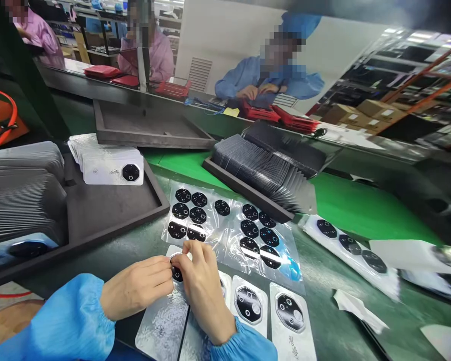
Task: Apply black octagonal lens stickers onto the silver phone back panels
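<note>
My left hand and my right hand meet over the upper end of a silver-white phone back cover lying on the bench. Between their pinched fingertips is a black octagonal camera lens cover, mostly hidden by the fingers. Under my right wrist lies another back cover, partly covered. To its right are a back cover with a lens piece and one more back cover. Just beyond my hands, clear plastic sheets carry several black octagonal lens covers.
At left, a dark tray holds stacked back covers. A second tray of dark panels stands behind the sheets. A lens strip and crumpled white paper lie at right. Co-workers sit across the bench.
</note>
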A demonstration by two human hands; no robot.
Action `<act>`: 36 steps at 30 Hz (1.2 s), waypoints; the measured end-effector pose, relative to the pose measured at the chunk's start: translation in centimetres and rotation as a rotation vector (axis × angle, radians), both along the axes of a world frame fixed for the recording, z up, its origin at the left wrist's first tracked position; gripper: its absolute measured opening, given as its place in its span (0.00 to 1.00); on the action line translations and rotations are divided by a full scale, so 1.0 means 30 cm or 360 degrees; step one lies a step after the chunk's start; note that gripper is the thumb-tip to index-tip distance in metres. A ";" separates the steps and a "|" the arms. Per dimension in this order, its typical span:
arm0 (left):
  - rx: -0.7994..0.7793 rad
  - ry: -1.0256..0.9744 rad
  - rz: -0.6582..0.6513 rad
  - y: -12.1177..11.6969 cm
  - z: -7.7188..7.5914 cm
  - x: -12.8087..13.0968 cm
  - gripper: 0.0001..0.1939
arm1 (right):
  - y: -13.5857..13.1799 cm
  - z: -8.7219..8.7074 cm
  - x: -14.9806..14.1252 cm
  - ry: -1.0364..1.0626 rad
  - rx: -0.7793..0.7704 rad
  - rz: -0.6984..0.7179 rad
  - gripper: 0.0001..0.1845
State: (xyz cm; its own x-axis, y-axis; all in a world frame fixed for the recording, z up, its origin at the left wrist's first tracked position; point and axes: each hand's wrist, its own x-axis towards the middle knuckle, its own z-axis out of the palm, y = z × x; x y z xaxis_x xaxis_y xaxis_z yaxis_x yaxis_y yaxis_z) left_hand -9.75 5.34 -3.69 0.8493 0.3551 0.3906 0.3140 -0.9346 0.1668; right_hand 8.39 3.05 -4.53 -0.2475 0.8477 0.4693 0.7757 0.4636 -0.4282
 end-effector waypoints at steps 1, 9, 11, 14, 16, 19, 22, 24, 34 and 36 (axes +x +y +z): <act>-0.0011 -0.0001 0.0003 -0.001 0.002 0.000 0.14 | 0.000 0.000 0.000 0.0019 -0.0004 -0.0007 0.10; -0.0010 -0.0016 0.0013 0.000 0.015 0.005 0.15 | 0.000 -0.003 0.002 -0.0035 -0.0057 -0.0019 0.09; -0.0006 -0.0012 0.0014 0.001 0.014 0.005 0.15 | 0.001 -0.003 0.001 -0.0029 -0.0047 -0.0052 0.09; -0.0006 -0.0024 0.0009 0.002 0.010 0.004 0.15 | 0.001 -0.001 0.000 -0.0066 -0.0056 -0.0006 0.09; -0.0023 -0.0023 0.0007 0.002 0.007 0.003 0.15 | 0.001 0.003 0.000 -0.0044 -0.0070 -0.0004 0.09; -0.0037 -0.0014 -0.0006 0.003 0.005 0.002 0.14 | -0.001 0.009 0.002 -0.0020 -0.0087 -0.0050 0.10; -0.0036 -0.0021 -0.0007 0.003 0.005 0.001 0.14 | -0.002 0.012 0.004 -0.0039 -0.0117 0.0006 0.09; -0.0046 -0.0028 0.0001 0.003 0.006 0.002 0.14 | 0.000 0.008 0.005 -0.0013 -0.0127 0.0010 0.08; 0.0057 -0.0091 -0.0009 0.015 0.011 -0.017 0.12 | -0.003 0.104 0.021 0.0391 -0.0140 -0.0124 0.09; 0.0091 -0.0105 -0.0042 0.022 -0.005 -0.030 0.12 | -0.044 0.163 0.049 0.0645 -0.0192 -0.0181 0.08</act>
